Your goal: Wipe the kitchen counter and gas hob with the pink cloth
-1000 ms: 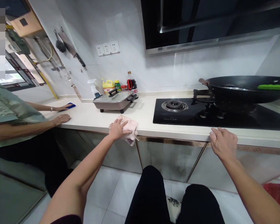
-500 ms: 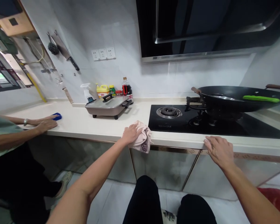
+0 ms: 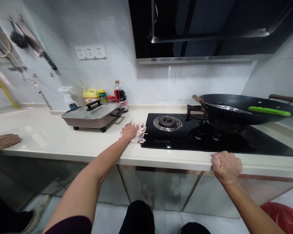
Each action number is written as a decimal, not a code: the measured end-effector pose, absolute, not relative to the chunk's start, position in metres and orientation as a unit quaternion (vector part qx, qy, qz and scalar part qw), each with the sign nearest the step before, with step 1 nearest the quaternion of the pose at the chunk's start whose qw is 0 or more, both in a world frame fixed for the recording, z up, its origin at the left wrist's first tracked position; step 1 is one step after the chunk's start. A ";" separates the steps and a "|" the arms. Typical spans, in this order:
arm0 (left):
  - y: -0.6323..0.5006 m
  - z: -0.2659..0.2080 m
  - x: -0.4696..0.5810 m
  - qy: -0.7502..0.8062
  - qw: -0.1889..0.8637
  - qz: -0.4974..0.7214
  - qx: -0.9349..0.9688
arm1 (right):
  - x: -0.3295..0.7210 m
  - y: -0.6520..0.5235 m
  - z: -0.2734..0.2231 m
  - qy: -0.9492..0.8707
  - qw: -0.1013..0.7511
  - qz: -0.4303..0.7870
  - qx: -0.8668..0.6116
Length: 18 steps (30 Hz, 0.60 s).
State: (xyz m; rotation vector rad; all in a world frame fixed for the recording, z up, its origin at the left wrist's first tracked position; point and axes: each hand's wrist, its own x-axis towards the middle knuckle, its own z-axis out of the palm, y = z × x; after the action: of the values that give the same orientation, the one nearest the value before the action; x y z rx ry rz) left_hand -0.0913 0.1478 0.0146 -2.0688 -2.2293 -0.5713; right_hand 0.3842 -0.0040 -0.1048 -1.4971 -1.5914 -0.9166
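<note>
My left hand (image 3: 130, 131) presses a pale pink cloth (image 3: 141, 134) with dark lettering onto the white countertop (image 3: 97, 143), right beside the left edge of the black gas stove (image 3: 172, 139). The cloth is bunched under and to the right of my fingers. On the counter's front edge, before the stove, rests my right hand (image 3: 227, 166) with its fingers curled in and nothing visible in it. A lidded electric pan (image 3: 88, 121) stands on the counter left of my left hand.
A wok (image 3: 227, 115) with a green-handled utensil (image 3: 271, 111) sits on the right burner. Behind the pan stand a soy sauce bottle (image 3: 120, 97) and a yellow jug (image 3: 90, 96). A co-worker's hand (image 3: 6, 141) lies on the counter at far left. The range hood (image 3: 205, 32) hangs above.
My left hand and the cloth have moved from the counter's front edge back onto its top, by the stove. My right hand's fingers have curled in. The view has swung right.
</note>
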 end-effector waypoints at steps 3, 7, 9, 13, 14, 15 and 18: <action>0.175 0.021 -0.067 -0.723 -0.007 -0.192 -0.663 | 0.382 -0.006 -0.102 -0.612 0.376 -0.365 -0.592; 0.184 0.024 -0.027 -0.686 -0.034 -0.192 -0.701 | 0.377 -0.008 -0.097 -0.606 0.381 -0.342 -0.609; 0.176 0.022 -0.015 -0.661 -0.033 -0.183 -0.727 | 0.375 -0.008 -0.096 -0.605 0.384 -0.335 -0.611; 0.139 0.013 -0.006 -0.596 0.004 -0.136 -0.791 | 0.374 -0.009 -0.096 -0.607 0.391 -0.338 -0.604; 0.128 0.010 -0.003 -0.577 0.012 -0.125 -0.807 | 0.373 -0.009 -0.095 -0.607 0.391 -0.338 -0.603; 0.117 0.008 0.002 -0.556 0.017 -0.118 -0.822 | 0.373 -0.009 -0.095 -0.608 0.391 -0.338 -0.602; 0.091 0.006 0.025 -0.471 0.030 -0.100 -0.876 | 0.372 -0.010 -0.092 -0.608 0.402 -0.349 -0.589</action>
State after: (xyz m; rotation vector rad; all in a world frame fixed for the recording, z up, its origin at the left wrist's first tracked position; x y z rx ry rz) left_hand 0.0247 0.0913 0.0059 -2.7020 -1.4509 -0.3082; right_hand 0.3719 -0.0096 -0.0918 -1.4898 -1.5373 -0.8818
